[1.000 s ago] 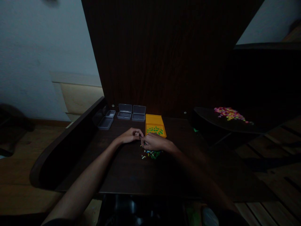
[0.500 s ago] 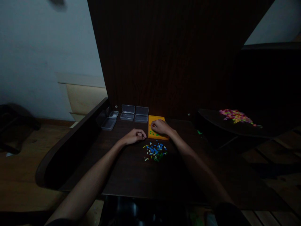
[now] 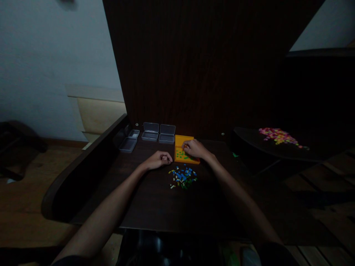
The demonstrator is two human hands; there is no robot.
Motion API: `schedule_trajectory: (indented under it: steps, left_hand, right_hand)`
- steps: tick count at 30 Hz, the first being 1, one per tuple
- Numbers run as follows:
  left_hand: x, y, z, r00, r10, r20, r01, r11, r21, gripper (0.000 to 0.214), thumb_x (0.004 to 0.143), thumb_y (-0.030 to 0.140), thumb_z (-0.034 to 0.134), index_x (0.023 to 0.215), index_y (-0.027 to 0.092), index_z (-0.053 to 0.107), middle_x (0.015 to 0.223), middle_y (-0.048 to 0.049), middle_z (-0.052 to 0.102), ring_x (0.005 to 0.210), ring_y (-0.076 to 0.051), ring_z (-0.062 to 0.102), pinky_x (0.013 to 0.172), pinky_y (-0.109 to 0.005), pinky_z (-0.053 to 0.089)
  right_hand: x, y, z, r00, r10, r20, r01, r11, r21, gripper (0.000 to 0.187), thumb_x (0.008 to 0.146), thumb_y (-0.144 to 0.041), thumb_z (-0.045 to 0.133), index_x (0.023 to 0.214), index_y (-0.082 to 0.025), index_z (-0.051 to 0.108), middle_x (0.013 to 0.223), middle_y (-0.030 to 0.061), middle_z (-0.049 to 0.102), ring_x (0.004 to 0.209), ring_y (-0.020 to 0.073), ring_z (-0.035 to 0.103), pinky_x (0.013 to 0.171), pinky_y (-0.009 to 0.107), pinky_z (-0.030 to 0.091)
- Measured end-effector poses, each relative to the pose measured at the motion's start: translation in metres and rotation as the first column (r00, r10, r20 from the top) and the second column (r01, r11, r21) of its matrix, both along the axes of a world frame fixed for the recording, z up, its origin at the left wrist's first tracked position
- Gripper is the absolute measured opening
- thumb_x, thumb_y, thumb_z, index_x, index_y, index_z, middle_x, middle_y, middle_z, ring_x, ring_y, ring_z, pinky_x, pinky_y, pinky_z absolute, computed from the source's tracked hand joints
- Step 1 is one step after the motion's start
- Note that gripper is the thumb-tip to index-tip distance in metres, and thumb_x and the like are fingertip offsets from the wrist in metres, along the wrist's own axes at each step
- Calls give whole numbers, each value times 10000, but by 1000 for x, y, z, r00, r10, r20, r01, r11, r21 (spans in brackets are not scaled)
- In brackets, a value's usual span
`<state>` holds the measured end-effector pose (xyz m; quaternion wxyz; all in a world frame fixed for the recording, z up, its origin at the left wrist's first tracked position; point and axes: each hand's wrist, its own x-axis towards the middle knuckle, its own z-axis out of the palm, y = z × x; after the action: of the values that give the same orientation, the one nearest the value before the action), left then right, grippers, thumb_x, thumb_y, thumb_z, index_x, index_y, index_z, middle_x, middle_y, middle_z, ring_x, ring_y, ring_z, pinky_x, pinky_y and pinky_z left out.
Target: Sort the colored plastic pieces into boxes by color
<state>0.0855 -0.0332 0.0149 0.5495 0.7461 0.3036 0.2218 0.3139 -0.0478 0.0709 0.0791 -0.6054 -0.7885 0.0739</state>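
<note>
Clear boxes: open; white patch in 1, too small to read.
Left hand: on table, fingers curled; cannot tell if holding.
Little bricks: near yellow box; green inside too.
Right hand: over yellow box, fingers bunched; cannot tell if holding.

Dim light, pale wall brightest, deep shadow at right, stretched edges, fine detail perhaps soft

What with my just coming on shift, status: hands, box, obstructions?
Right hand over open yellow box, green pieces inside. Left hand curled beside box. Loose pieces on near side; no obstruction seen.
</note>
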Motion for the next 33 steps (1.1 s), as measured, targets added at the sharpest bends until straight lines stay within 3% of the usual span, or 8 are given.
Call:
schedule_trajectory:
  steps: [5, 8, 12, 16, 20, 33]
  left_hand:
    - [1, -6, 2, 1000, 8, -17, -6, 994, 105, 174, 701, 243, 602, 789, 103, 659, 516, 65, 442, 493, -64, 356, 515, -193, 283]
    - [5, -17, 8, 999, 45, -6, -42, 974, 224, 185, 735, 263, 588, 791, 106, 669, 484, 79, 383, 471, -59, 315, 485, -182, 257]
    - [12, -38, 21, 996, -63, -59, 80, 931, 355, 176, 746, 245, 592, 797, 108, 689, 480, 75, 403, 453, -51, 333, 484, -174, 281]
    - [18, -55, 26, 962, -196, -192, 262, 866, 426, 190, 751, 204, 591, 866, 133, 724, 494, 65, 437, 444, -49, 373, 484, -170, 297]
    - [21, -61, 25, 931, -228, -284, 343, 814, 469, 208, 744, 203, 609, 907, 165, 732, 551, 43, 514, 485, -63, 444, 509, -175, 324]
    - [30, -71, 22, 914, -187, -360, 374, 731, 570, 185, 864, 280, 552, 926, 213, 712, 682, 4, 657, 568, -97, 564, 561, -192, 343]
  right_hand:
    - [12, -40, -2, 970, 128, -206, -127, 992, 16, 246, 756, -116, 519, 908, -144, 711, 567, -40, 526, 520, 89, 449, 546, 198, 308]
    - [16, -65, -10, 908, 223, -355, -257, 965, -52, 238, 723, -101, 532, 878, -131, 711, 534, -60, 464, 483, 74, 400, 507, 190, 298]
    - [21, -89, -21, 852, 257, -457, -335, 937, -97, 213, 725, -158, 582, 893, -136, 711, 516, -72, 438, 469, 68, 368, 496, 192, 304]
    - [25, -98, -29, 857, 270, -438, -346, 933, -102, 220, 737, -200, 608, 921, -144, 716, 517, -73, 439, 468, 68, 377, 503, 194, 310]
    - [27, -100, -31, 881, 298, -366, -363, 924, -121, 246, 723, -178, 622, 946, -177, 725, 547, -65, 476, 491, 72, 419, 513, 186, 306]
    - [22, -101, -29, 922, 314, -227, -346, 931, -115, 192, 787, -229, 619, 945, -229, 728, 698, -19, 653, 611, 101, 544, 583, 198, 319]
